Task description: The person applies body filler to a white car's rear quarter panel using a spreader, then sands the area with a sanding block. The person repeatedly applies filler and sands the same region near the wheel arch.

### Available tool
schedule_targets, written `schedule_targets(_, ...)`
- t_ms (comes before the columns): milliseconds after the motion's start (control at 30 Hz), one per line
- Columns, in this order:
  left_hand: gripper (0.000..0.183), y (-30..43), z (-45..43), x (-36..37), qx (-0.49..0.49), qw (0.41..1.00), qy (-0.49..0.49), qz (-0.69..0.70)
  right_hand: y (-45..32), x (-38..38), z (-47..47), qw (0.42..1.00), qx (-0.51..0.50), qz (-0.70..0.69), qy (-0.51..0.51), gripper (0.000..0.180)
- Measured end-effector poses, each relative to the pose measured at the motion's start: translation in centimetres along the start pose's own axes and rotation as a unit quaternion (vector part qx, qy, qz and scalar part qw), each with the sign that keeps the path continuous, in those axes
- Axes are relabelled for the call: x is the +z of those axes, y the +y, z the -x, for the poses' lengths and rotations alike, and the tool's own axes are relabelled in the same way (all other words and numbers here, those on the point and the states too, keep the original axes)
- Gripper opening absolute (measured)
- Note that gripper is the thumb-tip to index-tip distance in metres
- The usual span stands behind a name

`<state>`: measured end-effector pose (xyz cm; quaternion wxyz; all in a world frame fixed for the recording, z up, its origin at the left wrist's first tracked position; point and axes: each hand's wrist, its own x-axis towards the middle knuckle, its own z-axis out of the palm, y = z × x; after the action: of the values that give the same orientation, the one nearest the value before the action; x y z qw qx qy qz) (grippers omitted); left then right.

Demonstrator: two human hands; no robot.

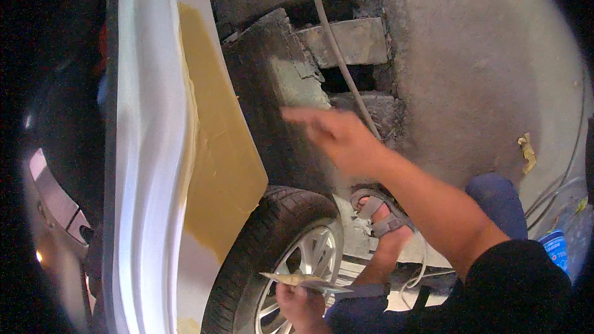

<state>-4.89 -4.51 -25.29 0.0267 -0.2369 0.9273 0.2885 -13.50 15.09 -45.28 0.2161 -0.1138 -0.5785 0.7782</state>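
Observation:
A silver car body panel runs down the left, with yellow-tan body filler spread along its lower part. My left hand is near the wheel, shut on a thin spreader plate that bears yellowish filler. My right hand, blurred, hangs above the floor to the right of the filler. Its index finger points toward the panel; whether it holds anything thin cannot be told. Beneath the panel is a car tire with a silver alloy wheel rim.
Broken concrete with slabs and dark gaps lies beside the car, crossed by a hose. My sandaled foot stands by the tire. A crumpled yellowish scrap lies on the floor; a blue can and cables are at right.

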Motion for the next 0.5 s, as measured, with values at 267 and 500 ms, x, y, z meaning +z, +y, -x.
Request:
schedule_targets(267, 0.026, -4.6, -1.9, -2.9, -0.03, 0.965, -0.122, 0.228, 0.2, 3.7, -12.1, 0.973, -0.026, -0.125, 0.194, 0.034)
schedule_targets(500, 0.029, -4.3, -2.2, -3.0, -0.055, 0.962, -0.117, 0.242, 2.7, 8.1, -0.5, 0.988, 0.006, -0.141, 0.067, 0.043)
